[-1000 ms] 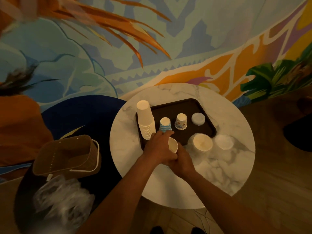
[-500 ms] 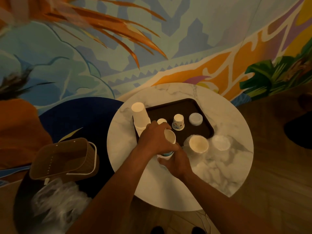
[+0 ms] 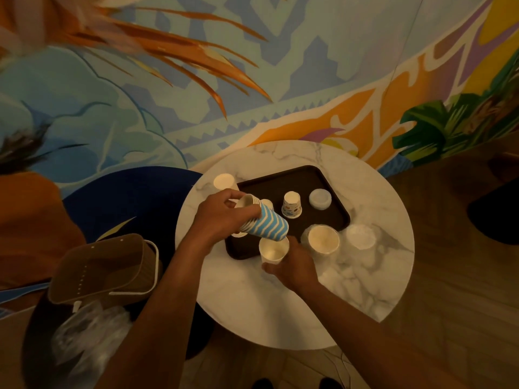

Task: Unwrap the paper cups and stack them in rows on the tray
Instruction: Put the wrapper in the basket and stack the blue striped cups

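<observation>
Perhaps midway: the left hand point(image 3: 222, 217) grips a tilted stack of blue-and-white wavy paper cups point(image 3: 269, 223) above the dark brown tray point(image 3: 295, 178); the right hand point(image 3: 295, 269) holds one white paper cup point(image 3: 273, 251) (upright) just below. Beyond it, wide cream cups point(image 3: 323, 240) look unopened.

Tray point(image 3: 309, 175): dark brown, rectangular with rounded corners, lying flat.

Striped cup stack point(image 3: 271, 224): nested blue-and-white wavy cups, tilted almost level above the tray's near left part and gripped in the left hand point(image 3: 222, 217).

Single cup point(image 3: 273, 251): plain white, upright, mouth open upward, held by the right hand point(image 3: 295, 269) at the tray's near edge, directly under the striped stack's lower end.

Plain white stack point(image 3: 223, 181): stands inverted at the tray's far left corner; its base is hidden.

Patterned cup point(image 3: 292, 204): small, inverted, near mid-tray.

Pale round stack point(image 3: 320, 198): low, on the tray's right side.

Wide cream cup point(image 3: 323, 239): mouth up, at the tray's near right corner.
</observation>
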{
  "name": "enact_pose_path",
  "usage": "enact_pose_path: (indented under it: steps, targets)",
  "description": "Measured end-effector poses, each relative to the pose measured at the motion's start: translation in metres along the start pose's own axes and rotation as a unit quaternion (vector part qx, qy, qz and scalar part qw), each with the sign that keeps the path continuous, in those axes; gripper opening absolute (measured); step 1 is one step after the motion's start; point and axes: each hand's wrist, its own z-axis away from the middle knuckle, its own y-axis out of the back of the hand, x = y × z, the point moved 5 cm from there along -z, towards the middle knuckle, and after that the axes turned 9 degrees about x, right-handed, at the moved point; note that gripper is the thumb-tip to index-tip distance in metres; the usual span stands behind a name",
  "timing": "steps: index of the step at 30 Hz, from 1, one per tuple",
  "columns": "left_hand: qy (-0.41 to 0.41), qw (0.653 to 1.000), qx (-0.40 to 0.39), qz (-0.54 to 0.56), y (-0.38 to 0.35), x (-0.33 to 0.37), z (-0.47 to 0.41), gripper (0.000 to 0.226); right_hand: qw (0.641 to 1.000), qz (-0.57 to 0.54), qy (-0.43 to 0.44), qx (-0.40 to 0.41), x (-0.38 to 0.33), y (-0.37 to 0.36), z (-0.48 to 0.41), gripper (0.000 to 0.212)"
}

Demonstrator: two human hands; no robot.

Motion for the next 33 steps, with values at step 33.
enact_pose_path:
  steps: [33]
  targets:
    - [0.154,0.931,-0.036,0.329,-0.060,-0.041,-0.004,0.059,0.953,-0.295,-0.060,-0.032,-0.091,0.091,-0.109,0.066]
